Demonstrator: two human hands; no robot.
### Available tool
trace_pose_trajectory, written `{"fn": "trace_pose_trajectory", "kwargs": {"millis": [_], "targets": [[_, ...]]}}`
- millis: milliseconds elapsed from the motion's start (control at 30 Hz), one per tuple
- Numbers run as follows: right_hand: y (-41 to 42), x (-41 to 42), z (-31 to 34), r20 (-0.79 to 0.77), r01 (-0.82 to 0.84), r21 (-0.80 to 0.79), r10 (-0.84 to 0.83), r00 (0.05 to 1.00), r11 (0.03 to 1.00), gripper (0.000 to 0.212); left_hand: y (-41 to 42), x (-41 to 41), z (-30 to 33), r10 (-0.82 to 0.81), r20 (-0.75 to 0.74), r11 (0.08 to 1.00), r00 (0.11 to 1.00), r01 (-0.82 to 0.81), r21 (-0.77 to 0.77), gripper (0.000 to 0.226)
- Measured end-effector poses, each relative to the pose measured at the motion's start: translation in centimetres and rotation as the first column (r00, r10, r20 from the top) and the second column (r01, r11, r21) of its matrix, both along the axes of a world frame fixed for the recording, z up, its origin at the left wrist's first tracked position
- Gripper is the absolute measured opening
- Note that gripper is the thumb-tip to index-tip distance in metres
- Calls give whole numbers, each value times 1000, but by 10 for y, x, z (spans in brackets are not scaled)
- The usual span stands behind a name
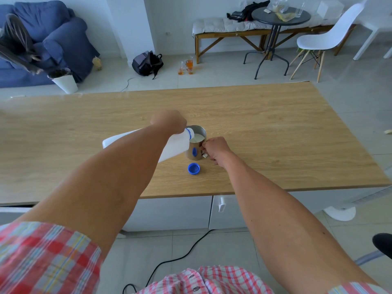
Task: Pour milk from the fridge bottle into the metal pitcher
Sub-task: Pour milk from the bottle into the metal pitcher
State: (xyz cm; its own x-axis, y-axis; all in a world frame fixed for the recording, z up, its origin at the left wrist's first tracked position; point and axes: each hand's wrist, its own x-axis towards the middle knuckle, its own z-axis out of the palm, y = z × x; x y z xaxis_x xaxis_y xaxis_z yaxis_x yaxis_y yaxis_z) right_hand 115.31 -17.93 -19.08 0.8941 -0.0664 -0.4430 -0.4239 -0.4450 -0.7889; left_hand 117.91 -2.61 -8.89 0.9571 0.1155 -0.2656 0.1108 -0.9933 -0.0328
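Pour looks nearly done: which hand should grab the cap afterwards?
Probably the right hand: it only steadies the metal pitcher, and the blue cap lies just below it. The left hand grips the tilted bottle.

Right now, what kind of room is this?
Probably a living room at home: there's a blue sofa, a cushioned bench along the wall, and a backpack on the floor behind the table.

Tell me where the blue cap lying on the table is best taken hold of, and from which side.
Pinch the blue cap across its rim, coming straight down from above. It lies flat on the wooden table with its open side up, apart from the metal pitcher, so the round wall is exposed all around and probably easiest for the right hand.
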Motion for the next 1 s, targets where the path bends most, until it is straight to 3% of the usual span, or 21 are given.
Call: {"fn": "trace_pose_trajectory", "kwargs": {"millis": [200, 367, 600, 867, 1000], "targets": [[1, -1, 1, -26, 66, 89, -64, 998, 994, 23, 0, 1, -1, 0, -3, 1000, 1000, 0, 14, 23], [0, -2, -1, -36, 76, 80, -73, 997, 994, 28, 3, -1, -3, 36, 5, 999, 999, -36, -28, 24], [2, -6, 2, -22, 72, 29, -71, 997, 997, 28, 17, -11, -10, 131, 24, 975, 991, -124, -187, 25], [3, -13, 4, 61, 86, -35, -84, 995, 996, 30, 32, -33, -23, 275, 37, 872, 961, -233, -431, 29], [7, -32, 1, 180, 241, -36, -231, 956, 970, 24, 45, -38, -17, 355, 57, 796, 933, -269, -542, 32]]}}
